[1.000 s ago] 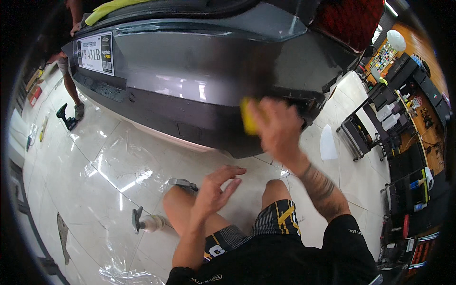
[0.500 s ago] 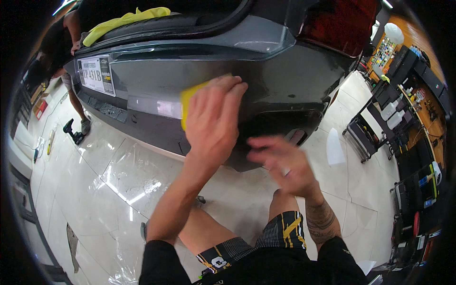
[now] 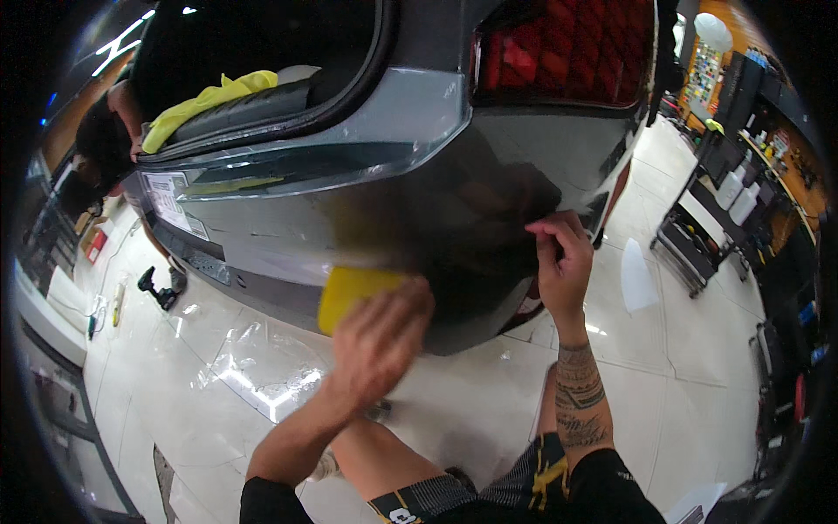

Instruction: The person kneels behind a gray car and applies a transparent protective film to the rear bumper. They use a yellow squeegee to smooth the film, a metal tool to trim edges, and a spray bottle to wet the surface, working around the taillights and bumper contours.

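Note:
A flat yellow squeegee (image 3: 353, 297) lies against the lower part of the dark grey car bumper (image 3: 288, 223). My left hand (image 3: 377, 341) grips it, somewhat smeared by motion. Farther right, my right hand (image 3: 566, 258) is at the bumper's corner below the red tail light (image 3: 559, 57). Its thumb and index finger are pinched together by the surface; what is between them, if anything, is too small to make out. The bumper is wet-looking and glossy, with reflections.
A yellow cloth (image 3: 209, 105) drapes over the open trunk's sill, where another person's arm (image 3: 125, 113) rests. A black cordless tool (image 3: 157, 288) stands on the tiled floor at left. At right are a black cart (image 3: 690, 244) with white bottles and a pale sheet (image 3: 639, 275).
My left hand has moved down the bumper with the squeegee. My right hand has gone up and right, its fingers closing from spread to a pinch. The view has shifted toward the tail light.

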Action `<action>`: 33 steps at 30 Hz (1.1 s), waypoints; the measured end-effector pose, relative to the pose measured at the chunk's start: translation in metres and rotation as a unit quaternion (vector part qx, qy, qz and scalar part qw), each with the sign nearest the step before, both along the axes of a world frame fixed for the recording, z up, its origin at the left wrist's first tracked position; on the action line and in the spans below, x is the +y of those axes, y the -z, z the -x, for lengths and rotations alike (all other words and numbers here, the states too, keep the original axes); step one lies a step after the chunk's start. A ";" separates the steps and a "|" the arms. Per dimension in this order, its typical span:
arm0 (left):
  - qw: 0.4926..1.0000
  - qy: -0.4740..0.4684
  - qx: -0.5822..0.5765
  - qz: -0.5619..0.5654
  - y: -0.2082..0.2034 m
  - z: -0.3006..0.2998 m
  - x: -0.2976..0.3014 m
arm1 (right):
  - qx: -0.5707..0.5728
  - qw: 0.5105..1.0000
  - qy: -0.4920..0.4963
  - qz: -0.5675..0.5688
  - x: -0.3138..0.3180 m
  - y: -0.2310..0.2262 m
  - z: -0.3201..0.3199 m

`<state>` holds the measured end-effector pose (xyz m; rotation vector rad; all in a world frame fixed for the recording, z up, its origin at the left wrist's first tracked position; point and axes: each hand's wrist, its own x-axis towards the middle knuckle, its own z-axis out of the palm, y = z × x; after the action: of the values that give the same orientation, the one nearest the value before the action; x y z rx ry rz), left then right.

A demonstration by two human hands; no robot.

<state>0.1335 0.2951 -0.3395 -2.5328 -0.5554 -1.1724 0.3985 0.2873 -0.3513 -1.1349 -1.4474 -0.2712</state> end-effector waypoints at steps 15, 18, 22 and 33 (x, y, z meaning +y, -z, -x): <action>0.814 -0.053 -0.331 0.475 0.031 -0.016 -0.084 | 0.286 0.858 -0.426 -0.025 -0.035 0.011 -0.065; 0.640 -0.062 -0.424 0.637 0.085 -0.005 -0.133 | 0.069 0.953 -0.266 -0.128 -0.123 0.012 -0.176; 0.566 -0.037 -0.373 0.734 0.114 -0.041 -0.183 | -0.210 0.844 -0.437 -0.228 -0.142 -0.105 -0.075; 0.603 -0.087 -0.561 0.560 0.074 -0.201 -0.210 | -0.013 0.805 -0.512 0.300 -0.127 0.041 -0.075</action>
<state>0.3340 0.0850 -0.4131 -1.7316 -2.3710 -2.9130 0.4737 0.1603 -0.3922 -0.6421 -2.0254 1.0003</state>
